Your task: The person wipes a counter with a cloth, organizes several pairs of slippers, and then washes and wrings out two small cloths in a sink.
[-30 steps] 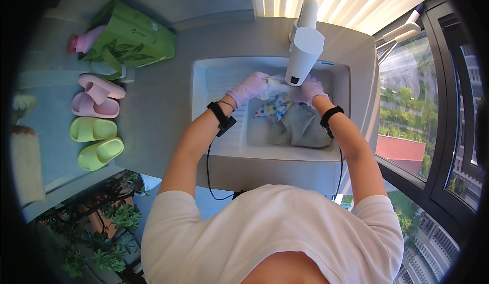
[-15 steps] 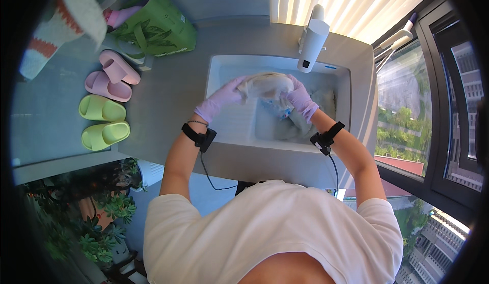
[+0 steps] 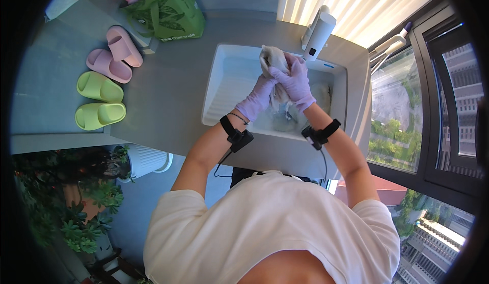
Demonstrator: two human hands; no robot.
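Note:
My left hand and my right hand, both in lilac rubber gloves, are closed round a wet, pale greyish cloth. They hold it bunched above the white sink, close together with the right hand slightly farther out. One end of the cloth sticks up past my fingers, and the other hangs between my wrists toward the water. More pale fabric lies in the water at the right side of the basin. Just beyond my right hand stands the white tap.
A grey counter surrounds the sink. On its left are pink slippers, green slippers and a green bag. A window flanks the right, a pale curtain the back. Potted plants stand lower left.
My hands were apart with the cloth stretched between them. Now they are together, the left moved right, squeezing the cloth into an upright bunch nearer the tap.

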